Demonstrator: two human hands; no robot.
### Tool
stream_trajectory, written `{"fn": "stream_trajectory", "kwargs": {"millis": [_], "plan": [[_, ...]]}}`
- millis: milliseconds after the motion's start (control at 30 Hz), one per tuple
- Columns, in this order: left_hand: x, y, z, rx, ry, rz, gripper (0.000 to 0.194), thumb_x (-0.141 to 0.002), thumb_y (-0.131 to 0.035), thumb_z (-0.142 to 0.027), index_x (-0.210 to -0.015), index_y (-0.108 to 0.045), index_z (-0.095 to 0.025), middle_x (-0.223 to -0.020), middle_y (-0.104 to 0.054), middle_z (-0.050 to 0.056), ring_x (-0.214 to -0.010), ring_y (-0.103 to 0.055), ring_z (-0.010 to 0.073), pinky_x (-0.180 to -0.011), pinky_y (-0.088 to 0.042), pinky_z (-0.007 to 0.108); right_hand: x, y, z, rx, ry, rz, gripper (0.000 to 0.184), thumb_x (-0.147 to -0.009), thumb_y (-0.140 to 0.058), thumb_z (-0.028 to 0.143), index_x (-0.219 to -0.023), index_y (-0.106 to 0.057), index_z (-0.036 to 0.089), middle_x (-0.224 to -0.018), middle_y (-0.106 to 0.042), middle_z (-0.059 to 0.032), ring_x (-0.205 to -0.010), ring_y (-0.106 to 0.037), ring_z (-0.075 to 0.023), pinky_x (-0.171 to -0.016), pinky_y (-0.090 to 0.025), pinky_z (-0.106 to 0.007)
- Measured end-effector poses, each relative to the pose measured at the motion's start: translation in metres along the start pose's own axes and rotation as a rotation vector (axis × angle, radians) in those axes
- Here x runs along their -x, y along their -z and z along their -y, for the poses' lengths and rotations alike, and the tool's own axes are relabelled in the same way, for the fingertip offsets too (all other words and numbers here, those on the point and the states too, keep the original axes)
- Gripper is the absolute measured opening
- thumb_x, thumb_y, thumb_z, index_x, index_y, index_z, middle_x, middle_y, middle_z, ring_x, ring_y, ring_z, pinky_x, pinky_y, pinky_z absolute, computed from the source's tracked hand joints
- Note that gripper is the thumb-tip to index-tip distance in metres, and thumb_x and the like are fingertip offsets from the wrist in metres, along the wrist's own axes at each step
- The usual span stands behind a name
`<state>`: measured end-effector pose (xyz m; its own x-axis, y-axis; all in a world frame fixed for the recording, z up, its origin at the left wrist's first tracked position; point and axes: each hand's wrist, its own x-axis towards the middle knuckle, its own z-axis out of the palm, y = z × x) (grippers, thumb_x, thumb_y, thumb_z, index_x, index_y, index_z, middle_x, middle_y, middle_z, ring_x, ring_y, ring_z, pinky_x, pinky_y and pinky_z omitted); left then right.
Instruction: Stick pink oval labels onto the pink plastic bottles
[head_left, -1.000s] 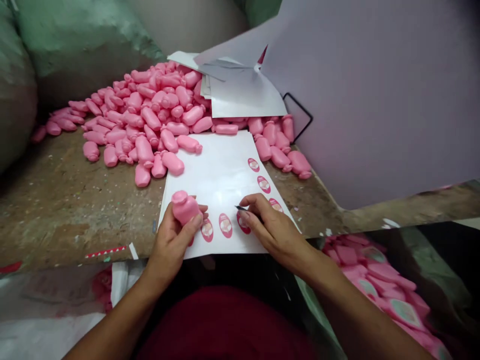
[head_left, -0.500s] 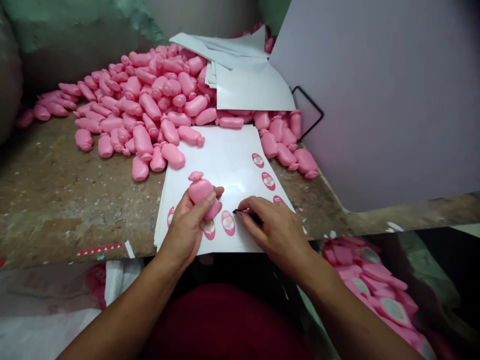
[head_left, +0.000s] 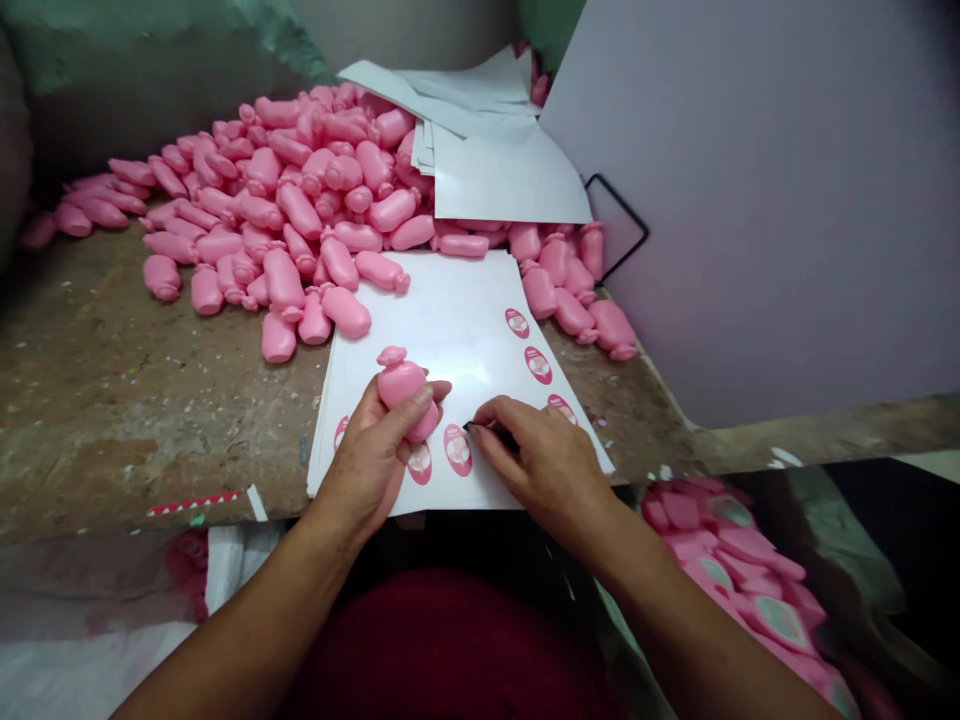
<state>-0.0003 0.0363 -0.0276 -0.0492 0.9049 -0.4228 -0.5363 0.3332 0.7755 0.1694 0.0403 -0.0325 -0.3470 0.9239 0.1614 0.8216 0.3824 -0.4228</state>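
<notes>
A small pink plastic bottle point(head_left: 401, 385) is gripped in my left hand point(head_left: 367, 445), its knobbed end pointing up and away. My right hand point(head_left: 529, 445) is closed on a thin black pointed tool point(head_left: 507, 437); its exact kind is not clear. The dark tip lies by the upper right edge of an oval pink sticker point(head_left: 458, 450). That sticker is on a white sticker sheet point(head_left: 442, 310), which tops a stack on the table. More oval stickers run along the sheet's right side and lower edge; one is partly covered by my left hand.
A heap of pink bottles point(head_left: 300, 210) spreads behind and left of the sheet. White papers point(head_left: 502, 175) lie over its right part. A pale panel point(head_left: 750, 220) stands right of the worn table point(head_left: 210, 400). Below it at right are pink bottles with labels point(head_left: 776, 620).
The view has shifted very slightly. My left hand still holds the bottle, and my right hand has stayed by the same sticker with the black tool tip at its edge.
</notes>
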Motion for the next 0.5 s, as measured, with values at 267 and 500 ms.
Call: {"fn": "stream_trajectory", "kwargs": {"millis": [267, 500], "plan": [[-0.0040, 0.0008, -0.0051, 0.075, 0.025, 0.014, 0.027, -0.078, -0.074, -0.023, -0.102, -0.061, -0.017, -0.092, -0.074, 0.006, -0.096, -0.069, 0.0178, -0.098, -0.050, 0.035, -0.0016, 0.0024, -0.0075, -0.162, -0.063, 0.048, 0.012, -0.090, -0.053, 0.027, -0.087, -0.063, 0.023, -0.077, -0.073, -0.0017, -0.065, -0.061, -0.0185, -0.066, -0.036, -0.030], [-0.0052, 0.0023, -0.0080, 0.178, 0.068, 0.012, 0.016, -0.088, -0.064, -0.022, -0.102, -0.063, -0.014, -0.092, -0.074, 0.007, -0.095, -0.071, 0.0181, -0.098, -0.053, 0.037, -0.0029, 0.0005, 0.0005, 0.051, -0.013, 0.091, 0.016, -0.094, -0.053, 0.030, -0.089, -0.064, 0.020, -0.083, -0.076, -0.0057, -0.068, -0.063, -0.0202, -0.072, -0.031, -0.035]]}}
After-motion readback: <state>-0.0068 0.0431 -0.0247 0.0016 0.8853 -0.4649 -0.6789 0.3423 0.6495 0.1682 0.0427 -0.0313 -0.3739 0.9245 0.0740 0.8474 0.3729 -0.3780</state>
